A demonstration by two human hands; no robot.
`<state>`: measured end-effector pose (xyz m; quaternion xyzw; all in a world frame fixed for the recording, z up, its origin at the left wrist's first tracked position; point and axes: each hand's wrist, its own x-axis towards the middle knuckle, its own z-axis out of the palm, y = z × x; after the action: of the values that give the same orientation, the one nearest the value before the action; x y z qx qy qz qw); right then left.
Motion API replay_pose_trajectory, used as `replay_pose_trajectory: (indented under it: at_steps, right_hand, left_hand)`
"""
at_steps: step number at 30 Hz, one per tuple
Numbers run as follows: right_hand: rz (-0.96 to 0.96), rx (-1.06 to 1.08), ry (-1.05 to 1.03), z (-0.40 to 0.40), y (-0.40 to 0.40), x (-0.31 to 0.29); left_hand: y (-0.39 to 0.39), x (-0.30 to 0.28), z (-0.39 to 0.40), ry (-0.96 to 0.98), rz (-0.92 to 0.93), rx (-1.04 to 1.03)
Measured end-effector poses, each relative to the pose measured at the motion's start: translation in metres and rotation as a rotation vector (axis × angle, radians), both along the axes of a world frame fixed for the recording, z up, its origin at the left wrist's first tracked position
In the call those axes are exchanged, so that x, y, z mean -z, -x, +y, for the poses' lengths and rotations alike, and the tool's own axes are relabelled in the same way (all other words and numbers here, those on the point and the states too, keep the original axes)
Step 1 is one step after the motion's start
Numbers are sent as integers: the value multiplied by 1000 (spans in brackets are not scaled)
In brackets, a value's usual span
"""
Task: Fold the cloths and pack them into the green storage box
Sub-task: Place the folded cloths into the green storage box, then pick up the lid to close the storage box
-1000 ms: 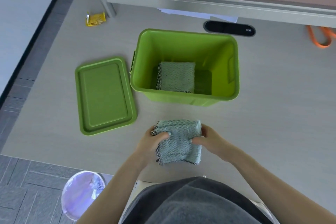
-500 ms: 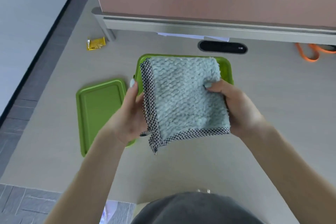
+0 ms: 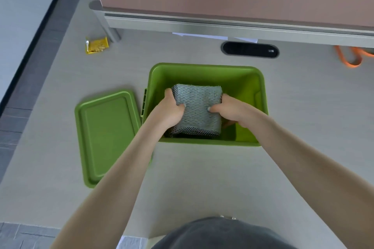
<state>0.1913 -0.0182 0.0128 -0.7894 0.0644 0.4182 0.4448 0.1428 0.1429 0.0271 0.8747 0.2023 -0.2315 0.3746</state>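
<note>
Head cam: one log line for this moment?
step: packing | cloth: folded, inside box | left hand: grips cloth | right hand: grips cloth | lid: off, left of box

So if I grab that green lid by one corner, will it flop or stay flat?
The green lid will probably stay flat: it looks like moulded plastic with a raised rim. Likely light, since it looks thin.

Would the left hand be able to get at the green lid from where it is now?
Probably yes. The lid lies flat on the table just left of the box, nothing on it or between. But the left hand grips the folded cloth with the right hand, so must let go first.
</note>
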Motion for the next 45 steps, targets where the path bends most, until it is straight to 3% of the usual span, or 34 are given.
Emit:
replay_pose_trajectory:
  at_steps: [6,10,13,16,18,20,24,26,29,31,33,34,36,38,39,42,45]
  right_hand:
    - [-33,-43,169,1,-6,23]
    - [-167,-112,216,0,-5,21]
    - [-437,-240,385,2,7,10]
    - [-694,-581,461,5,23,3]
    - [-646,-833,519,9,26,7]
    - [-525,-950,577,14,23,15]
    - [-382,-1021,611,21,15,26]
    - [-353,-1012,582,21,13,24]
    - [-442,-907,464,16,16,6]
    - [-576,-758,317,14,25,-15]
    - [-706,-603,136,12,40,-36]
    - [-756,-556,55,12,50,-44]
    - [-793,-568,-34,10,73,-50]
    - [-799,-632,-17,11,98,-44]
    - [-817,-656,20,12,109,-38]
    - [-952,-663,135,15,129,-18]
    - [-1034,-543,150,21,128,-8]
  left_hand:
    - [-8,24,5,-82,34,34]
    - [-4,20,-2,-258,-119,77]
    - [-1,16,-8,-335,-290,153]
    - [-4,19,-13,-387,-238,338]
    - [-6,23,-16,-402,-76,480]
    - [-8,29,-15,-459,30,608]
    - [-9,34,-5,-512,137,738]
    - [-7,22,-1,-479,68,721]
    - [5,-9,11,-303,-343,491]
    - [18,-26,28,-220,-704,202]
    - [36,-18,55,-289,-860,-147]
    - [46,-6,72,-337,-805,-323]
    - [68,29,109,-388,-426,-601]
    - [93,60,138,-347,-24,-742]
    - [105,75,148,-303,80,-799]
    - [128,104,158,-101,95,-943]
    - [131,106,150,-60,34,-974]
